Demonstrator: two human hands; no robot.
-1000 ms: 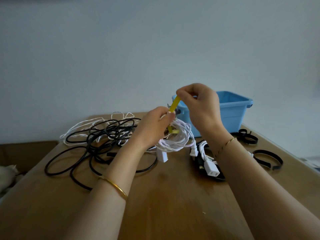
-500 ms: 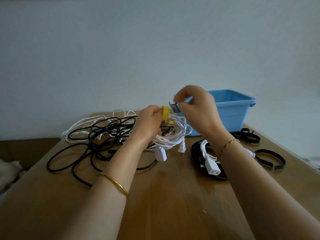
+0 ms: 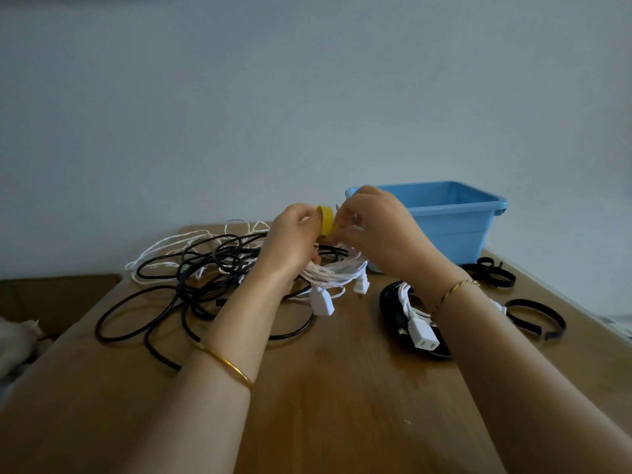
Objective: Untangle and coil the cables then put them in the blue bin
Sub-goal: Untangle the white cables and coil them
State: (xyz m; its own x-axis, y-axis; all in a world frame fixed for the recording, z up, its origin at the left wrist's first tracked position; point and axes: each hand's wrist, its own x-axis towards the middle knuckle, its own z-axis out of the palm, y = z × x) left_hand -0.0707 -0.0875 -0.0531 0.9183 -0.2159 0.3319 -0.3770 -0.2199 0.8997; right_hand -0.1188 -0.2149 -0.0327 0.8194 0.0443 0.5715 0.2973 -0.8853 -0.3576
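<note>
Change: the yellow fabric tie strap (image 3: 325, 221), pulled straight up off the coil a second ago, is now curled into a tight loop between the hands, which have closed in on each other. Likely the strap is being fastened, so this cable is nearly tied off, bin next.

Left hand (image 3: 294, 242): fingers curled round the top of the coiled white twisted cable (image 3: 337, 272), thumb against the loop. Right hand (image 3: 374, 227): fingertips pinched on the strap's free end.

The coil hangs just under the grip, loops even, two white plugs dangling. The blue plastic bin (image 3: 455, 222) sits right behind the right hand. The tangled black cable (image 3: 178, 285) lies left of the grip, not yet sorted.
</note>
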